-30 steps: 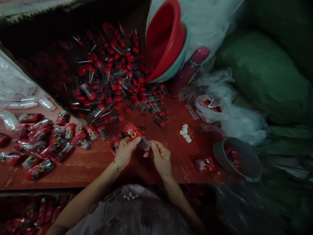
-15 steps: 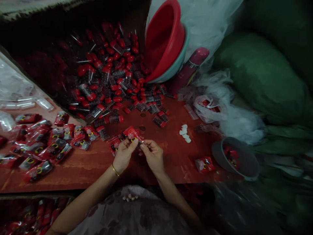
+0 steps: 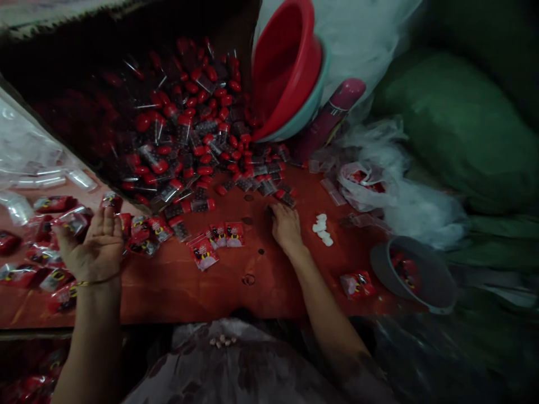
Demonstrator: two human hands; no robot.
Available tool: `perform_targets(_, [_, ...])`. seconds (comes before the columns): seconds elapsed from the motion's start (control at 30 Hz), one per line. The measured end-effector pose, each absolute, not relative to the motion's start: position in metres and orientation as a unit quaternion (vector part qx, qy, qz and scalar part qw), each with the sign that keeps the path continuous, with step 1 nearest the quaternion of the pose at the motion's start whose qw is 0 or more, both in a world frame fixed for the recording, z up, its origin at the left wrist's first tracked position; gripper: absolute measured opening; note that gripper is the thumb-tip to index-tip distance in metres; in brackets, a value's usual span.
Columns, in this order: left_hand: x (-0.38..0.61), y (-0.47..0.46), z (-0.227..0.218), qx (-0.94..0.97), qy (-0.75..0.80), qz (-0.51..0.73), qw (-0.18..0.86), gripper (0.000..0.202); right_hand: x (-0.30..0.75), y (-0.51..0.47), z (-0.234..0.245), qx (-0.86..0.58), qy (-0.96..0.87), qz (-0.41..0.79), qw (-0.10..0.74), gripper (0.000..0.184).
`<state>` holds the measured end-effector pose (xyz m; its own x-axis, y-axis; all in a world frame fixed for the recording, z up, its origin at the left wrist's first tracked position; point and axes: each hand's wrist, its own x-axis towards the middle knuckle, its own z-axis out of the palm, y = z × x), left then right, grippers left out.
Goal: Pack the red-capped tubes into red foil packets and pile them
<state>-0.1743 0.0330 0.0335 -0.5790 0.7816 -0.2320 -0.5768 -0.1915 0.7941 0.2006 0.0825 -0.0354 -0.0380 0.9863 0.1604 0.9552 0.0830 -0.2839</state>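
Head view: left hand [image 3: 95,247] palm up, fingers spread, nothing gripped, over finished red packets [image 3: 50,264]. Right hand [image 3: 285,224] flat, fingers extended onto capped vials [image 3: 278,193]; grip on one cannot tell. Judging: many packets done left of fingers; big vial heap [image 3: 185,123] beyond remains. Few packets [image 3: 217,238] between hands. Red bench [image 3: 252,280]; bowls [image 3: 286,67] and green sacks [image 3: 458,129] right of fingers; dim room.

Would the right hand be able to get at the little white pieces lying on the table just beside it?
Probably yes: the right hand rests on the red table close to the white pieces, with only bare tabletop between them.
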Motion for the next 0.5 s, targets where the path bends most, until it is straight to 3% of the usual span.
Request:
perform_targets(0.17, [-0.119,0.033,0.014,0.284,0.539,0.685,0.4,0.025,0.195,0.054,-0.046,-0.639,-0.75,0.036,0.167,0.056])
perform_targets(0.33, [-0.025,0.038,-0.016,0.697,0.571,0.333,0.28,0.033,0.177,0.027,-0.045,-0.631,-0.732,0.017,0.256,0.034])
perform_targets(0.5, [-0.007,0.045,-0.034,0.772,0.581,0.198,0.166,0.025,0.159,0.012,-0.044,-0.582,-0.753,0.039,0.305,0.026])
